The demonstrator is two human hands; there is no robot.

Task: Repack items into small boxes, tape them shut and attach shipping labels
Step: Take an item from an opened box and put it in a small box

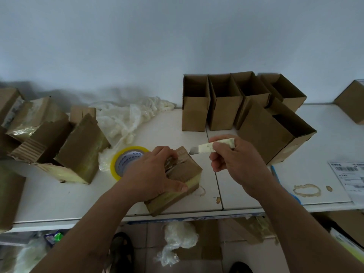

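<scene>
Sitting near the front edge of the white table (59,198) is a small taped box (183,174), and the left hand (151,172) is grasping it from above. The right hand (234,160) is gripping a white utility knife (208,147), its blade touching the box's far top corner. A yellow tape roll (126,160) is lying just behind the left hand. Five open boxes (226,103) are standing at the back edge, and a shipping label (348,178) is lying at the right edge.

Pale blank wall (177,36) behind white table (236,194); tiled floor (145,233) below; dim light.
</scene>
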